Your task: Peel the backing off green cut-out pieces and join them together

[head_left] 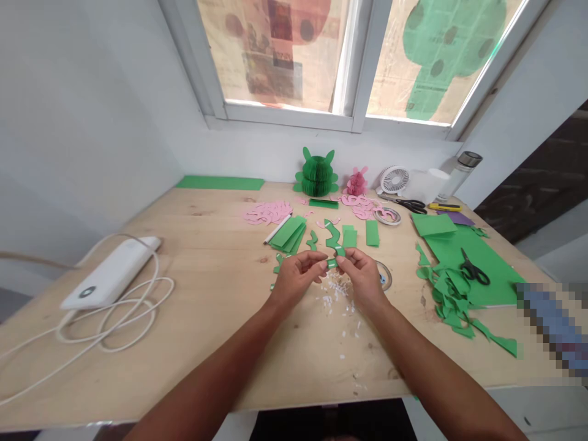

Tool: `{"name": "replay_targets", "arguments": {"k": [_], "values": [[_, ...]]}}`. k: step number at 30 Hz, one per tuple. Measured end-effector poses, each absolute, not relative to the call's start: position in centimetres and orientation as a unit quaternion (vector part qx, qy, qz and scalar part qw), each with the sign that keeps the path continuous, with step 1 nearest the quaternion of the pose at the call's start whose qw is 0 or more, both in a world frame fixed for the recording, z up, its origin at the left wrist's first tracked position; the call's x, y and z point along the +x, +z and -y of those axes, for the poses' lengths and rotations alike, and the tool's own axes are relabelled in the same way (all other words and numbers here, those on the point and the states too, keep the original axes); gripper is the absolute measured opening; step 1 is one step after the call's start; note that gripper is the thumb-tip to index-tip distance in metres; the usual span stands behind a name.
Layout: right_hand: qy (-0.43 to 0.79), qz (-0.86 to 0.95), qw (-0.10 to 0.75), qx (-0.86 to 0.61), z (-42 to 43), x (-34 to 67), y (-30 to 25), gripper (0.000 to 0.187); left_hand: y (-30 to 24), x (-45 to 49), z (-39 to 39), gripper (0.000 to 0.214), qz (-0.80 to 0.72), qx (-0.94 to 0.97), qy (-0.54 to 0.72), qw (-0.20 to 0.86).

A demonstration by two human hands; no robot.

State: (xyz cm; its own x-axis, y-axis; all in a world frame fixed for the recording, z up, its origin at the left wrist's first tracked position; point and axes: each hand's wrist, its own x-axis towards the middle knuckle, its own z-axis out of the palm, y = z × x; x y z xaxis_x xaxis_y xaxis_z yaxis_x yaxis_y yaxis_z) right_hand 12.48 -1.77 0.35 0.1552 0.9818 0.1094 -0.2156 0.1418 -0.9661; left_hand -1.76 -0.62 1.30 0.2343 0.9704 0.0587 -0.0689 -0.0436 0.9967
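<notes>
A wavy green paper cutout [332,234] with small white patches on it is pinched between both hands above the table. My left hand [297,273] closes thumb and fingers on its lower left end. The thumb and fingers of my right hand [362,274] grip it from the right side. Many tiny white scraps [334,294] lie on the wood below my fingers. Partly hidden behind my right hand is a roll of tape [384,277]. Smaller green cutouts [312,240] rest just beyond my left hand.
Folded green papers [289,234], pink cutouts [269,212] and a honeycomb paper figure [316,174] stand farther back. On the right are black scissors [474,269], green offcuts [450,294] and a utility knife [444,207]. A white power bank [110,272] with looped cable lies left.
</notes>
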Motion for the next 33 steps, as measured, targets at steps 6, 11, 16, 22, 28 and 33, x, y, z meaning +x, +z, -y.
{"name": "replay_targets", "arguments": {"k": [6,11,16,22,28,33], "values": [[0.484,0.453,0.601,-0.445,2.0,12.2,0.6,0.017,1.7,-1.9,0.5,0.020,-0.399,0.528,0.447,0.602],[0.490,0.469,0.586,-0.443,2.1,12.3,0.8,0.017,1.5,-2.3,0.2,0.020,-0.379,0.529,0.445,0.616],[0.481,0.485,0.569,-0.458,2.1,12.4,0.7,0.021,1.2,-2.3,0.1,0.020,-0.378,0.533,0.438,0.618],[0.466,0.456,0.577,-0.492,1.9,12.5,-0.2,0.023,1.5,-2.1,0.8,0.014,-0.452,0.602,0.512,0.413],[0.356,0.515,0.580,-0.521,2.0,12.3,-0.3,0.024,1.1,-1.7,1.0,0.011,-0.435,0.665,0.494,0.354],[0.282,0.564,0.560,-0.537,2.3,12.1,0.3,0.027,0.9,-1.6,0.6,0.010,-0.441,0.661,0.487,0.363]]}}
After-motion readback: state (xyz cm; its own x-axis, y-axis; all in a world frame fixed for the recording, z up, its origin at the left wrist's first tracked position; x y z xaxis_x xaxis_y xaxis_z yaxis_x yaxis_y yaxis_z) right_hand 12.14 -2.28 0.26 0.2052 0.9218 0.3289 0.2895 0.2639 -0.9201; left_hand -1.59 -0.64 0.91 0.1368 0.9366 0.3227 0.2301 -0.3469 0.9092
